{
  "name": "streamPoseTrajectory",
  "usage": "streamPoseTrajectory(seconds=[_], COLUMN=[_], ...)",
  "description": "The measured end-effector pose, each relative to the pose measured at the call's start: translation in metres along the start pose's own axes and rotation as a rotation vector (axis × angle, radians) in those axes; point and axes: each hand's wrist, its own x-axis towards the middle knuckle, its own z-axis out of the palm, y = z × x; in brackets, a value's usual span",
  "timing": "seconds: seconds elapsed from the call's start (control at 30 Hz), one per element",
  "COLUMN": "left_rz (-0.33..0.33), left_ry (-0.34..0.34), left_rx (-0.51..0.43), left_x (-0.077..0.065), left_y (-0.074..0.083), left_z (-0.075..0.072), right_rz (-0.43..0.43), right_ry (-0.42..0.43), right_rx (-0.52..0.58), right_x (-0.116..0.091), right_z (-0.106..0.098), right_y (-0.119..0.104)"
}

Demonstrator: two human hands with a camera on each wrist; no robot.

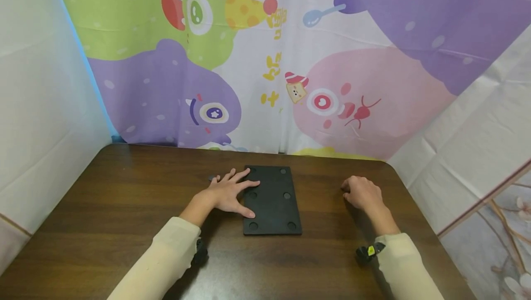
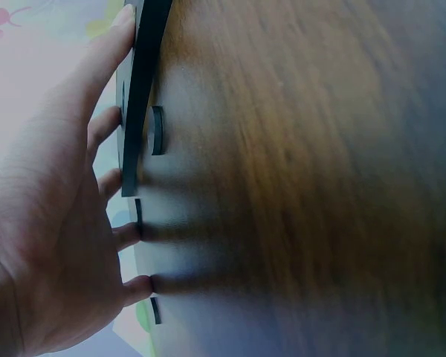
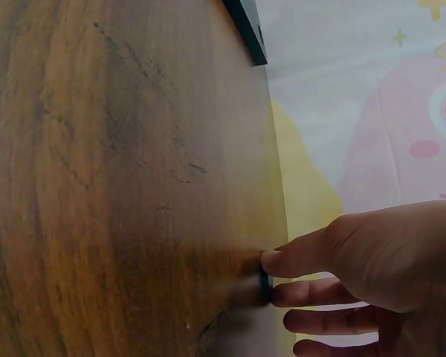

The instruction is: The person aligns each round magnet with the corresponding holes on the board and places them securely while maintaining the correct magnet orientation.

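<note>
A flat black rectangular board [image 1: 271,208] with several shallow round recesses lies on the brown table. My left hand [image 1: 226,194] spreads over its left side, thumb and nearby fingers resting on the board. The other fingertips of that hand reach down to the wood beside it. In the left wrist view, small dark discs show under the hand: one [image 2: 157,130] beside the board, others [image 2: 139,210] [image 2: 155,311] near the outer fingertips. Off to the right, my right hand [image 1: 364,192] pinches a small dark disc [image 3: 266,284] between thumb and index finger, low at the tabletop.
The wooden table [image 1: 124,226] ends at the back against a cartoon-printed curtain [image 1: 257,120]. White cloth walls [image 1: 45,106] stand at the sides. A dark wrist camera [image 1: 367,253] hangs below each cream sleeve [image 1: 408,267].
</note>
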Motion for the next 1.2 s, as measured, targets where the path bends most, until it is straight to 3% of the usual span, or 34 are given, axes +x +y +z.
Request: streamPoseTrajectory(seconds=[0.13,0.57,1.0,1.2], left_rz=[-0.002,0.002,-0.002,0.003], left_ry=[-0.004,0.016,0.008,0.000], left_rx=[0.006,0.003,0.005,0.008], left_x=[-0.001,0.010,0.011,0.004], left_y=[0.000,-0.009,-0.011,-0.004], left_z=[-0.002,0.007,0.007,0.002], right_rz=[-0.019,0.031,0.037,0.028], right_ry=[0.025,0.033,0.055,0.062], right_rx=[-0.005,-0.010,0.003,0.004], right_x=[0.007,-0.006,-0.006,-0.006], right_z=[0.007,-0.002,0.001,0.001], right_y=[0.009,-0.007,-0.005,-0.005])
